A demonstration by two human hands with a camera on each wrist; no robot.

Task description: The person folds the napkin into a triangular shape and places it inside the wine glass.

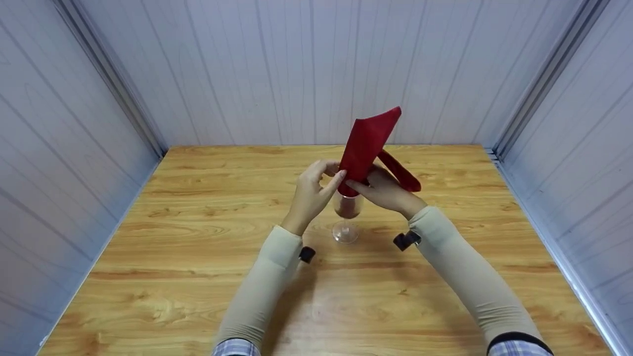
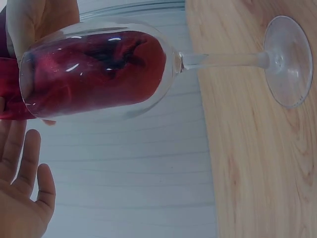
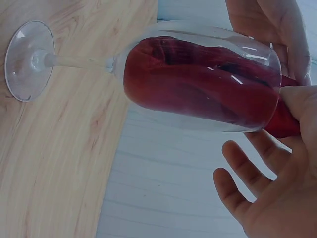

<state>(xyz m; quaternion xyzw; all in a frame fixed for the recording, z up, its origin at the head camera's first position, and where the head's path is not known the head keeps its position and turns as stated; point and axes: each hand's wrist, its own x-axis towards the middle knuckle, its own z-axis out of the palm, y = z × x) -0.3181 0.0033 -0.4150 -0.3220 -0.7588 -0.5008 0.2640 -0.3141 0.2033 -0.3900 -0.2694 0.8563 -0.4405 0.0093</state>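
Two hands at one glass, so biggest stuff first. White panelled walls (image 1: 306, 69) box in the scene on three sides, and a wooden table (image 1: 198, 277) fills the floor of it.

Next down, both forearms come in from 6 o'clock in beige sleeves (image 1: 262, 287), each with a little black camera mount at the wrist.

Then the red napkin (image 1: 368, 141): folded into a tall pointed shape, its tip leaning toward 1 o'clock, with a loose tail drooping off toward 4 o'clock behind the right hand. Its bottom end is stuffed down into the glass (image 1: 347, 212); the wrist views show the red cloth (image 2: 94, 74) packed inside the bowl, filling most of it.

That wine glass stands upright on its foot, pretty much dead centre of the table, just past the wrists at 12 o'clock from them.

Left hand (image 1: 314, 190) sits at 9 o'clock of the rim, fingers mostly relaxed, index fingertip and thumb touching the napkin right where it enters the glass. Looks more like touching than a real grab; the left wrist view shows its other fingers (image 2: 29, 163) loose and holding nothing.

Right hand (image 1: 388, 190) is at 3 o'clock of the rim, fingers extended against the cloth at the mouth of the glass, the remaining fingers (image 3: 242, 183) spread and free.
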